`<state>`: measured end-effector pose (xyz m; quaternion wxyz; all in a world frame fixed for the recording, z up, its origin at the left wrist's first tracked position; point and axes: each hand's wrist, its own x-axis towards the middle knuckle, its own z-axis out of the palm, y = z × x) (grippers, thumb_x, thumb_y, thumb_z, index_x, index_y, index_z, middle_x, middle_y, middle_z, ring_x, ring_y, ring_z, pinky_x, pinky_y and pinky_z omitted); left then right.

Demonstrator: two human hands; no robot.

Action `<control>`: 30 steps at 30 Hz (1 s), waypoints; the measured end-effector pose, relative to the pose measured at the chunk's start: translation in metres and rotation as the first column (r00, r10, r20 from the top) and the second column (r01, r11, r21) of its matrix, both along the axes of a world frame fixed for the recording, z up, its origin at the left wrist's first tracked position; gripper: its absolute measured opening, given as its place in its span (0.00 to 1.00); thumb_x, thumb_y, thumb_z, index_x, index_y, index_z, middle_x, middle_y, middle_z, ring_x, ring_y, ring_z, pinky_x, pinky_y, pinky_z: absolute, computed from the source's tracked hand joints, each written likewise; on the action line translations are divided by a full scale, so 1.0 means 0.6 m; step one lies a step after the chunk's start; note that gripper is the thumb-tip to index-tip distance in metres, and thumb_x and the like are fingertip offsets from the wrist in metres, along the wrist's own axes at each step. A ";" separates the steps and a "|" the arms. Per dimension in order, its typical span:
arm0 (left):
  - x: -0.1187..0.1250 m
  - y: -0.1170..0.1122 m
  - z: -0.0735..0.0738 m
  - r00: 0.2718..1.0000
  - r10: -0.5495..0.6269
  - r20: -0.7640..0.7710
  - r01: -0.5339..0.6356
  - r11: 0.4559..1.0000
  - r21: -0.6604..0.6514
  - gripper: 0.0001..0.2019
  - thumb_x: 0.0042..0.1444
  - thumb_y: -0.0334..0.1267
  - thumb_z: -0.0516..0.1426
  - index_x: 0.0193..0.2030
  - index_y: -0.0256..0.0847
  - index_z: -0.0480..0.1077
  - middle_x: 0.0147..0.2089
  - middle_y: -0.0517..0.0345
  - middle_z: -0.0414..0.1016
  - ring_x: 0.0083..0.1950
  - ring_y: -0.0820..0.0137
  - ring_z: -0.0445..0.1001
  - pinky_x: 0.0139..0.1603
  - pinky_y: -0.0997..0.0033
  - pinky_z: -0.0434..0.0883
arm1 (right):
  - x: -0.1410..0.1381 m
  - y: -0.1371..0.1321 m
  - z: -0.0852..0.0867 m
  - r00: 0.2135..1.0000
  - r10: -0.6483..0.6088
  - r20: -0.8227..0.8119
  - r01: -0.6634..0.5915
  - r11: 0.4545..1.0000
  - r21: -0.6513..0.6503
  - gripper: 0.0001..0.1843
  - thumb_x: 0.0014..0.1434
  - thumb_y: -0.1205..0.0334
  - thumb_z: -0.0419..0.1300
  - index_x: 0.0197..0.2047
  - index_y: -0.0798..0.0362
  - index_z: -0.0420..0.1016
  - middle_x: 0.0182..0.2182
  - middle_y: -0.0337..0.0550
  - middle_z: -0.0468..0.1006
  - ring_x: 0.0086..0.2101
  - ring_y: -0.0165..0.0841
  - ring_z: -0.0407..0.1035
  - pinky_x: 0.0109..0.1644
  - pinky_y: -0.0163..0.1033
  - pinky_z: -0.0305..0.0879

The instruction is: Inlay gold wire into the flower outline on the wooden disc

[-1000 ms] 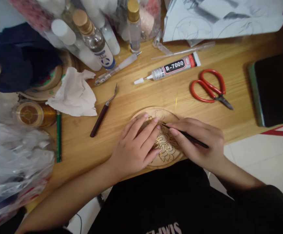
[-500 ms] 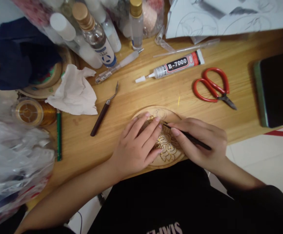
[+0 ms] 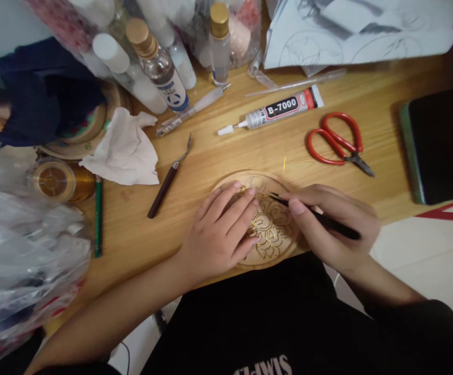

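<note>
A round wooden disc point(image 3: 277, 249) lies at the table's front edge, bearing a flower pattern outlined in gold wire. My left hand point(image 3: 221, 229) rests flat across its left side, fingers stretched out, hiding that part of the pattern. Between thumb and fingers of my right hand point(image 3: 336, 224) is a pair of black tweezers point(image 3: 338, 227), tips pointing left over the disc's upper right part. Whether the tips hold anything is too small to tell. Just beyond the disc lies a short piece of gold wire point(image 3: 284, 164).
Behind the disc lie a B-7000 glue tube point(image 3: 283, 109), red-handled scissors point(image 3: 339, 140) and a dark-handled palette knife point(image 3: 167, 179). A phone point(image 3: 439, 148) is at right. Bottles point(image 3: 166, 78), crumpled tissue point(image 3: 125, 151), a gold wire spool point(image 3: 60, 179) and a plastic bag point(image 3: 27, 271) crowd the left.
My right hand has drawn back to the right with the tweezers, their tips now apart from my left fingertips. The left hand stays on the disc. The view has shifted slightly.
</note>
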<state>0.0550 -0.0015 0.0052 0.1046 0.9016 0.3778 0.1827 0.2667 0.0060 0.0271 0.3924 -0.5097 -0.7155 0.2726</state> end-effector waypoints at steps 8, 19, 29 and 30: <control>0.001 0.000 0.003 1.000 0.002 -0.015 -0.002 1.000 0.002 0.22 0.65 0.45 0.53 0.58 0.29 0.69 0.62 0.46 0.72 0.65 0.51 0.65 0.64 0.50 0.64 | 0.017 -0.010 -0.014 1.000 -0.015 0.016 0.014 0.998 0.069 0.17 0.59 0.72 0.62 0.51 0.49 0.76 0.40 0.40 0.83 0.37 0.31 0.78 0.42 0.36 0.76; 0.004 -0.003 0.003 0.998 0.016 -0.066 -0.016 1.000 0.007 0.24 0.67 0.47 0.51 0.61 0.30 0.66 0.63 0.47 0.71 0.66 0.52 0.64 0.65 0.52 0.61 | 0.015 -0.010 -0.014 1.000 0.027 -0.003 -0.027 1.000 0.009 0.15 0.57 0.73 0.64 0.47 0.51 0.76 0.35 0.42 0.82 0.32 0.30 0.76 0.34 0.35 0.73; 0.006 -0.003 0.005 0.995 0.020 -0.101 -0.020 1.000 0.010 0.25 0.67 0.48 0.50 0.62 0.30 0.67 0.63 0.48 0.70 0.66 0.52 0.63 0.64 0.52 0.61 | 0.010 -0.002 -0.019 0.979 0.169 0.111 -0.178 0.981 0.075 0.15 0.57 0.74 0.63 0.48 0.54 0.74 0.35 0.47 0.81 0.34 0.33 0.76 0.37 0.39 0.76; 0.006 -0.003 0.006 0.994 0.019 -0.105 -0.018 1.000 0.010 0.25 0.67 0.49 0.50 0.62 0.30 0.67 0.64 0.48 0.70 0.66 0.52 0.63 0.64 0.52 0.61 | 0.009 -0.002 -0.019 0.979 0.166 0.115 -0.176 0.982 0.076 0.15 0.58 0.74 0.63 0.48 0.53 0.74 0.35 0.47 0.81 0.34 0.33 0.76 0.37 0.40 0.76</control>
